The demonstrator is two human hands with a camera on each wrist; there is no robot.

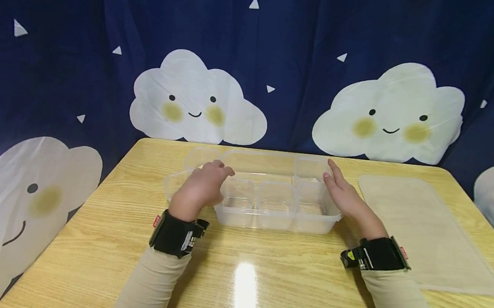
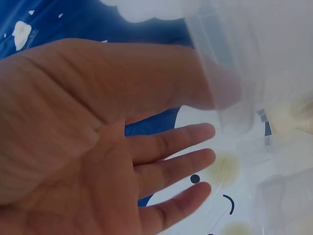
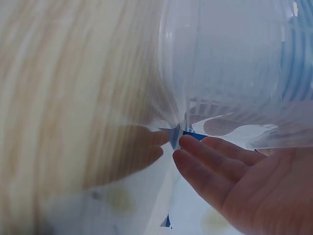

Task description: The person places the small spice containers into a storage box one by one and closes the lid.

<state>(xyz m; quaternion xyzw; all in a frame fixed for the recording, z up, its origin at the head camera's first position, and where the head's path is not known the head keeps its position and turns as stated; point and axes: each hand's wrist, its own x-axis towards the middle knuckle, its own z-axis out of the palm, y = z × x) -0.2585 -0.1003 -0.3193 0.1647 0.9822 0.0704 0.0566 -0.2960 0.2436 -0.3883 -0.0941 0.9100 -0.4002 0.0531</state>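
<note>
A clear plastic box [image 1: 276,220] with several compartments lies across the table between the two hands. My left hand [image 1: 201,187] is over the box's left end. In the left wrist view its thumb [image 2: 146,78] reaches to the plastic wall [image 2: 279,58], and the tip shows through it. The other visible fingers are straight and spread; the index finger is hidden. My right hand [image 1: 347,198] stands along the right end of the box, fingers straight and pointing away. In the right wrist view these fingers [image 3: 210,161] lie beside the clear side wall [image 3: 225,58].
A flat translucent lid [image 1: 427,231] lies on the right side of the wooden table [image 1: 296,287]. A dark blue curtain [image 1: 294,54] with printed clouds hangs behind the table's back edge and along its left side.
</note>
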